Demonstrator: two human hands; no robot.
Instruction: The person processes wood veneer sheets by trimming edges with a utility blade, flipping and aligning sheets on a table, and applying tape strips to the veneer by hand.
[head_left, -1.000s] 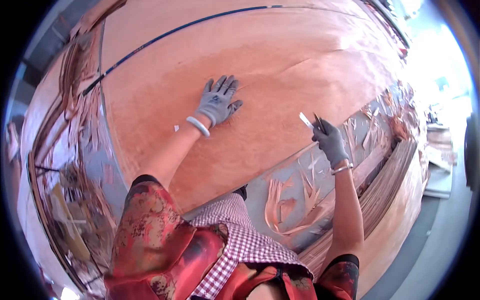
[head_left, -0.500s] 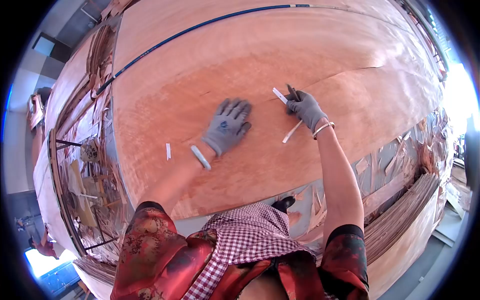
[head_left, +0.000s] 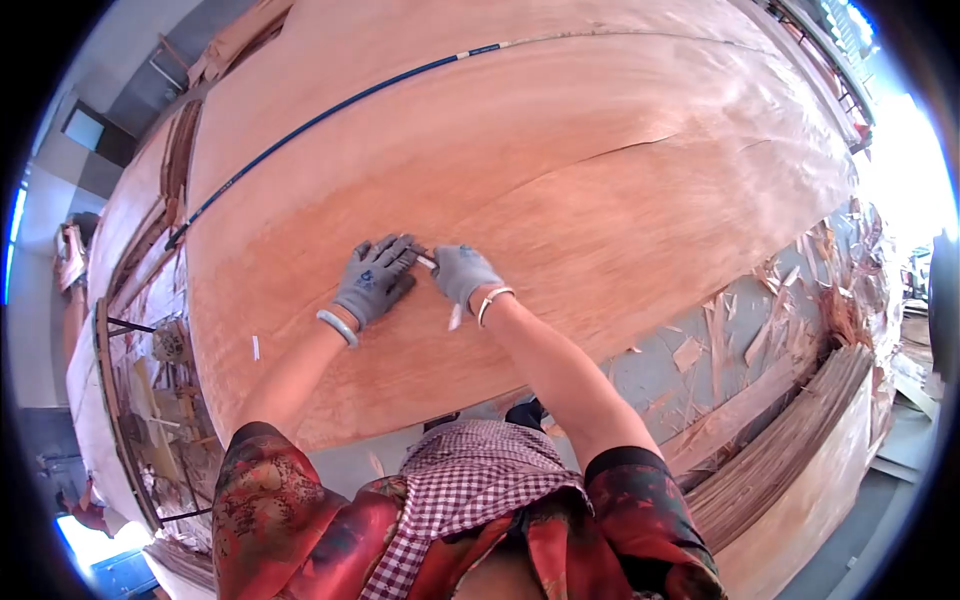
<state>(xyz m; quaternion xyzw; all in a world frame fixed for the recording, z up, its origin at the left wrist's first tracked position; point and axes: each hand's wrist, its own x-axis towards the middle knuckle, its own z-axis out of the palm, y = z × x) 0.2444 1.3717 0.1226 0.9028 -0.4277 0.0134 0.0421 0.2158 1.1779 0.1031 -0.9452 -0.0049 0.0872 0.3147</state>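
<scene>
A large orange-brown wood veneer sheet [head_left: 560,220] spreads out in front of me, with a long crack towards its right side. My left hand [head_left: 375,280], in a grey glove, lies on the sheet with its fingers spread. Just right of its fingertips is my gloved right hand [head_left: 463,272], closed around a small dark tool [head_left: 422,251] and a white strip [head_left: 427,262]. The tool's tip points at my left fingertips. Another pale strip [head_left: 456,317] hangs below my right hand. A small white piece [head_left: 256,347] lies on the sheet at the left.
A long blue rod [head_left: 340,107] lies across the back of the sheet. Veneer scraps [head_left: 715,330] cover the grey floor at the right, beside a stack of veneer [head_left: 785,450]. A metal-framed rack [head_left: 125,400] with scraps stands at the left.
My right hand has moved left with the tool and white strip, down beside my left hand. My left hand has come to rest on the sheet. The view has shifted.
</scene>
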